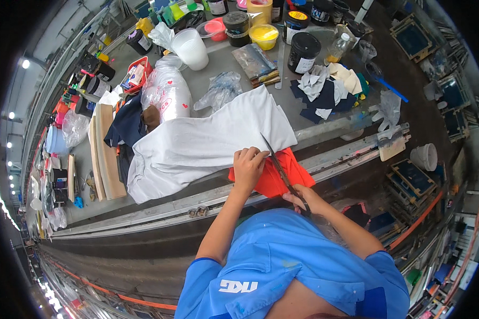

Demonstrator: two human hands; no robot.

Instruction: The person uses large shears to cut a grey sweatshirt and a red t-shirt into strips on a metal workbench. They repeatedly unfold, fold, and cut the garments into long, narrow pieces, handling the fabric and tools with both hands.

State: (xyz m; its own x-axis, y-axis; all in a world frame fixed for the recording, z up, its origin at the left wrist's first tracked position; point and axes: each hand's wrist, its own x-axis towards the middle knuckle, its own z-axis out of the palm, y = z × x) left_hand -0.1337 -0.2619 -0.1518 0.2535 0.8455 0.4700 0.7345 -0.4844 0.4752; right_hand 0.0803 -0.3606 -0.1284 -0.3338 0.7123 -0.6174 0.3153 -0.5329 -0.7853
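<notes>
A long white cloth lies spread over the table's near side, and a red cloth shows beneath its near edge. My left hand is closed on the white cloth's edge, fingers pinching it. In my right hand is a pair of long dark scissors, gripped by the handles. Their blades point up and away from me, across the red cloth, with the tip over the white cloth beside my left fingers. Whether the blades are parted is hard to make out.
Dark cloth scraps lie at the right. Behind stand black tubs, a yellow tub and a white plastic cup. A bagged roll and wooden-edged boards sit left. A metal rail runs along the near edge.
</notes>
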